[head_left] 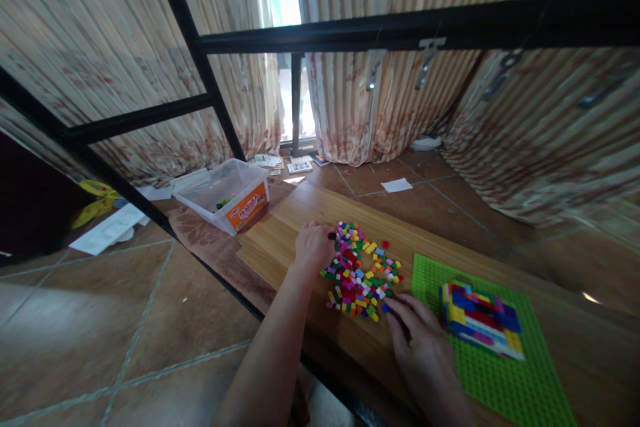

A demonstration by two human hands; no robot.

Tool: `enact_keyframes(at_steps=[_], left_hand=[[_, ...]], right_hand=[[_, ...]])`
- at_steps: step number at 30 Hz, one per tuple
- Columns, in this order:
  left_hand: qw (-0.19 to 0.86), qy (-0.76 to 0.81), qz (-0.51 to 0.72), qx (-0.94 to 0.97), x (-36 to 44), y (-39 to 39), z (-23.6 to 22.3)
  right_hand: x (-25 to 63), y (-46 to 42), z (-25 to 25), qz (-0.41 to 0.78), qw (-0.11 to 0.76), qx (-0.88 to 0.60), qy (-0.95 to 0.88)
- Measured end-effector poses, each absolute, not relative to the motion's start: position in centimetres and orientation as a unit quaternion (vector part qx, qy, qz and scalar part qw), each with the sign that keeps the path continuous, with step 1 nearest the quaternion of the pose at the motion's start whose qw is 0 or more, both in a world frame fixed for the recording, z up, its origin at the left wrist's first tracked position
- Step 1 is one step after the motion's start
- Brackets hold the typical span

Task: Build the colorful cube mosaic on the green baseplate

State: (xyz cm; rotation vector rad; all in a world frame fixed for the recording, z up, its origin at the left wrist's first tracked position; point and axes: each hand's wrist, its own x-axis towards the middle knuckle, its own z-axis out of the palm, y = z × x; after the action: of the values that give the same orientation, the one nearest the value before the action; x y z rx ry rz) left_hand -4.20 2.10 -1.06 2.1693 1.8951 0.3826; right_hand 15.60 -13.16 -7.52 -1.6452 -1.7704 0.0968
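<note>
A loose heap of small coloured toy building bricks [353,267] is spread over the wooden tabletop [310,203]. At the heap's left edge is my left hand [315,245], its fingers curled with the tips mostly hidden; a black brick [332,235] shows right beside them. My right hand [423,333] reaches in at the heap's lower right corner, thumb and forefinger closed around a small blue brick [385,307]. Just right of that hand, a rectangular structure of stacked bricks [483,320] stands on a green studded baseplate [530,373].
A clear plastic box [225,183] with an orange label and a few bricks inside stands beyond the table's left end. Black metal bars [400,30] cross in front of patterned curtains [350,107]. Papers [397,185] and a yellow item [95,200] lie on the tiled floor.
</note>
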Motion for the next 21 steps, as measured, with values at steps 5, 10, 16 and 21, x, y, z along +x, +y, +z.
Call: enact_keyframes(at_steps=[5,10,16,21], left_hand=[[0.094,0.642,0.125,0.75,-4.2,2.3,-1.4],[0.092,0.646,0.142,0.744,-4.0,2.3,-1.2],[0.301,0.62,0.272,0.671,-4.1,1.6,0.8],[0.659,0.445,0.368,0.481,-1.2,-1.5,1.8]], right_hand=[[15.6,-13.1,-7.3,0.041,0.347,-0.635,-0.689],[15.5,-13.2,-7.3,0.044,0.359,-0.634,-0.683],[15.0,-13.2,-5.8,0.109,0.407,-0.637,-0.646],[14.7,-13.2,-3.3,0.237,0.523,-0.627,-0.526]])
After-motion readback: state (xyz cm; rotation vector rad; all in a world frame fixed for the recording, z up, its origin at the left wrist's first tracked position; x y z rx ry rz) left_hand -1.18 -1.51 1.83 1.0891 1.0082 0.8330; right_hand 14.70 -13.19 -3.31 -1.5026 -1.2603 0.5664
